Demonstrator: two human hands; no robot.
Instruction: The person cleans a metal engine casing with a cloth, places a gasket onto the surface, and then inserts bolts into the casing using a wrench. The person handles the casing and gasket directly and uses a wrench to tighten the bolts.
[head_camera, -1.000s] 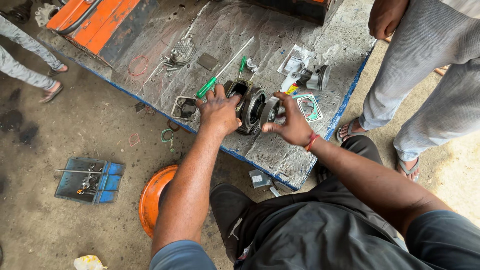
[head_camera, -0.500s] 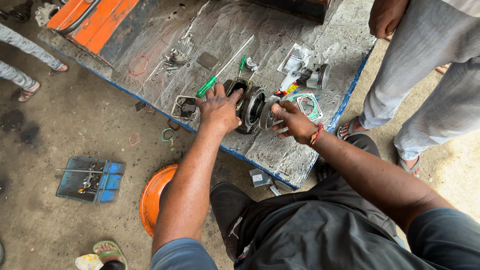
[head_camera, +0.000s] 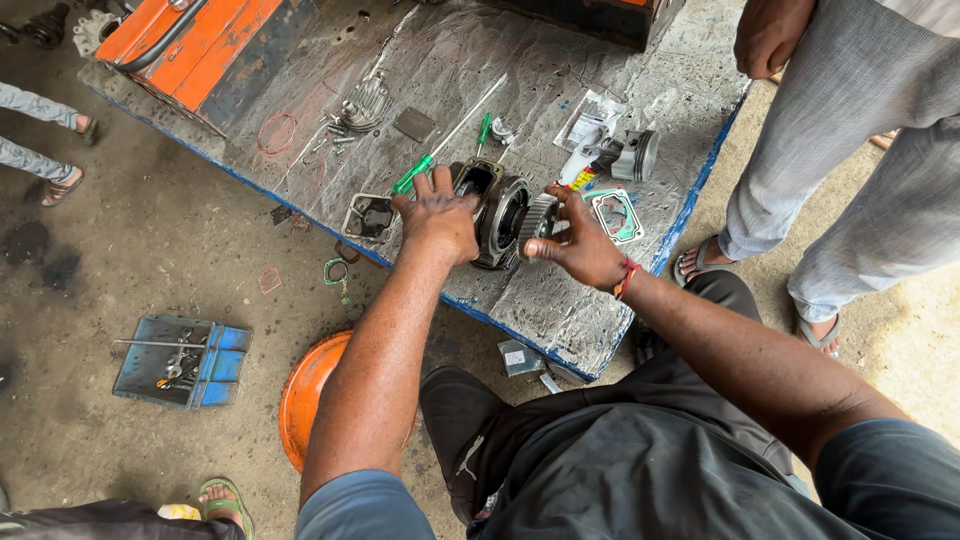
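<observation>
While I lean over the table (head_camera: 560, 320), this is how things lie:
Left hand (head_camera: 440, 218): palm down on the dark engine casing (head_camera: 497, 210), fingers spread and pressing, not curled round it.
Right hand (head_camera: 585, 250): fingers pinch the finned cylinder (head_camera: 541, 215), which touches the casing's right side.
Casing: near the table's front edge, between my hands.
Progress: as I judge it, the two parts are only being brought together; gasket (head_camera: 612, 212), piston (head_camera: 634, 155) and green screwdriver (head_camera: 448, 140) lie loose, so most assembly is left.
Tray (head_camera: 185, 360): blue, on the floor (head_camera: 150, 250) to my left, holding a few metal tools.
Bowl (head_camera: 305, 395): orange, by my knee; contents hidden.
Bystander (head_camera: 850, 130): stands well apart at the right.
</observation>
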